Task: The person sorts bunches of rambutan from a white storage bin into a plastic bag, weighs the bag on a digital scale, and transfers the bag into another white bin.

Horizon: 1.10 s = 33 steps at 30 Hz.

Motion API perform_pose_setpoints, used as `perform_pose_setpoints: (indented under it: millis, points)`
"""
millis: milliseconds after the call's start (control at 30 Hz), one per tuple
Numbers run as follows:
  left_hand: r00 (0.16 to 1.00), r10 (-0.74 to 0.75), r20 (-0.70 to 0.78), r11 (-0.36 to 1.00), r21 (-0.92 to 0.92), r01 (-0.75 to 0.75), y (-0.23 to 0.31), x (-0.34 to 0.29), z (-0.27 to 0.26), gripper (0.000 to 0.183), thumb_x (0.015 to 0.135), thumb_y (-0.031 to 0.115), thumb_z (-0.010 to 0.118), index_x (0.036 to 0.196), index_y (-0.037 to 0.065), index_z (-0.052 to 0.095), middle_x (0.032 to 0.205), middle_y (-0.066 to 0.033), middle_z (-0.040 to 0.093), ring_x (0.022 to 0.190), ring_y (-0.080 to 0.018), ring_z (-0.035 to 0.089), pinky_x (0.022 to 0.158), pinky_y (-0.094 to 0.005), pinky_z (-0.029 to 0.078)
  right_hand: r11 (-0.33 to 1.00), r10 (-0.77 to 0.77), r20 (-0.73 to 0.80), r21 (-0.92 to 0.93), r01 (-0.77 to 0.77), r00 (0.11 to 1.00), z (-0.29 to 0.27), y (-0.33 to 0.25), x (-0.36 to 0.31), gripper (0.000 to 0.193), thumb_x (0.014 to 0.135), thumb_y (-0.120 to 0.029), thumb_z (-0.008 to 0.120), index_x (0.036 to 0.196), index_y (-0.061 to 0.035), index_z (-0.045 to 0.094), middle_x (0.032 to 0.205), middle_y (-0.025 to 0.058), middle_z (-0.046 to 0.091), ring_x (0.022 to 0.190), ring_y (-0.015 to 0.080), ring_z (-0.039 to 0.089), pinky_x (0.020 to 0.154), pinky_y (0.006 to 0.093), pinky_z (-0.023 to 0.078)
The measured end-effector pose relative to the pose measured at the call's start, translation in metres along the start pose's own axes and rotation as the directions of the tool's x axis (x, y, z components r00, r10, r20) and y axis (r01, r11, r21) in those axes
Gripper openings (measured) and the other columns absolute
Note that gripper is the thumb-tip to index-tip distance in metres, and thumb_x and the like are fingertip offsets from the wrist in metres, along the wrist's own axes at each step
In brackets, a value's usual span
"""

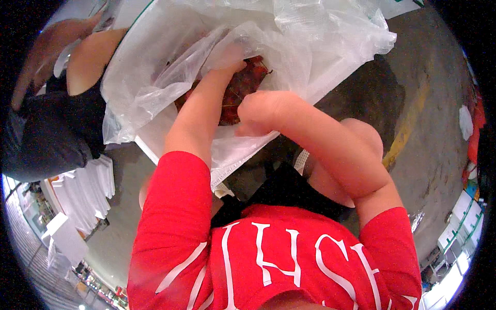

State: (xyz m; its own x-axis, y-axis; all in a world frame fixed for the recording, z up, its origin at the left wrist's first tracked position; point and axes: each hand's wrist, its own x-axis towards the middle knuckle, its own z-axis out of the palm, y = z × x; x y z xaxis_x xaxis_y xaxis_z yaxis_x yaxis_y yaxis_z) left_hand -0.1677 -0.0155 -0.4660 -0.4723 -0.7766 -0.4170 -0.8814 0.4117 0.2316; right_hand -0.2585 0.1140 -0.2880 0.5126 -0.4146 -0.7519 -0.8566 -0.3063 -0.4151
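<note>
A translucent plastic bag (310,57) lines a white box (146,151) in front of me, its loose edges spread over the rim. Inside lies a dark red, mottled heap (247,81) with thin, whisker-like strands; its exact kind is unclear. My left hand (227,56) reaches into the bag at the far side of the heap, partly behind a fold of film that hides its fingers. At the heap's near right edge, close to the box rim, my right hand (262,112) is closed with its fingers curled downward. Whatever it grips is hidden from view.
Another person in dark clothing (46,129) is close at the left, with a bare arm (95,57) beside the box. Stacked white panels (85,194) stand at the lower left. A yellow line (411,124) crosses the grey floor (434,155) at the right.
</note>
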Motion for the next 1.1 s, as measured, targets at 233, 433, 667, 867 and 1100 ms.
perform_pose_setpoints:
  millis: [233, 433, 667, 867, 1100]
  points:
    - [0.934, 0.322, -0.156, 0.925, 0.263, -0.275, -0.025, -0.013, -0.015, 0.058, 0.073, 0.025, 0.075, 0.126, 0.012, 0.056, 0.136, -0.0078, 0.049, 0.128, -0.0295, 0.042, 0.107, -0.0368, 0.036, 0.999, -0.033, -0.021, -0.008, 0.033, 0.999, -0.006, -0.012, 0.002, 0.051, 0.087, -0.046, 0.050, 0.099, -0.0010, 0.070, 0.104, 0.0170, 0.068, 0.101, 0.0339, 0.063, 0.089, 0.0433, 0.049]
    - [0.968, 0.243, -0.070, 0.964, 0.126, -0.233, -0.076, -0.067, -0.142, 0.046, 0.078, 0.027, 0.070, 0.121, 0.012, 0.059, 0.127, -0.0047, 0.053, 0.119, -0.0241, 0.046, 0.101, -0.0350, 0.039, 0.999, -0.045, -0.073, 0.026, 0.047, 0.996, -0.019, 0.001, 0.002, 0.052, 0.087, -0.047, 0.050, 0.103, -0.0010, 0.069, 0.105, 0.0179, 0.067, 0.100, 0.0350, 0.063, 0.089, 0.0432, 0.048]
    - [0.973, 0.174, 0.151, 0.946, -0.299, -0.123, -0.074, -0.127, -0.197, 0.031, 0.086, 0.027, 0.063, 0.111, 0.009, 0.063, 0.108, -0.0035, 0.061, 0.102, -0.0184, 0.054, 0.089, -0.0324, 0.045, 0.967, 0.214, -0.637, 0.248, -0.066, 0.740, -0.052, 0.053, 0.004, 0.065, 0.090, -0.031, 0.050, 0.145, -0.0056, 0.027, 0.129, 0.0284, 0.051, 0.118, 0.0431, 0.050, 0.103, 0.0437, 0.039]
    - [0.881, 0.225, 0.417, 0.849, -0.527, 0.033, -0.035, -0.175, -0.171, 0.025, 0.091, 0.026, 0.061, 0.103, 0.004, 0.066, 0.094, -0.0024, 0.065, 0.088, -0.0129, 0.059, 0.081, -0.0288, 0.048, 0.979, 0.063, -0.940, -0.008, -0.206, 0.336, -0.039, 0.123, 0.018, 0.035, 0.088, -0.028, 0.054, 0.113, -0.0040, 0.053, 0.096, 0.0192, 0.062, 0.086, 0.0324, 0.060, 0.075, 0.0413, 0.047]
    - [0.800, 0.558, 0.222, 0.760, -0.523, -0.385, 0.049, -0.278, -0.138, 0.033, 0.082, 0.019, 0.069, 0.114, 0.009, 0.063, 0.099, -0.0073, 0.065, 0.090, -0.0201, 0.062, 0.081, -0.0330, 0.049, 0.974, 0.084, -0.815, 0.189, 0.127, 0.574, -0.062, 0.075, -0.028, 0.046, 0.089, -0.033, 0.054, 0.123, -0.0026, 0.057, 0.113, 0.0212, 0.063, 0.103, 0.0366, 0.061, 0.093, 0.0402, 0.046]
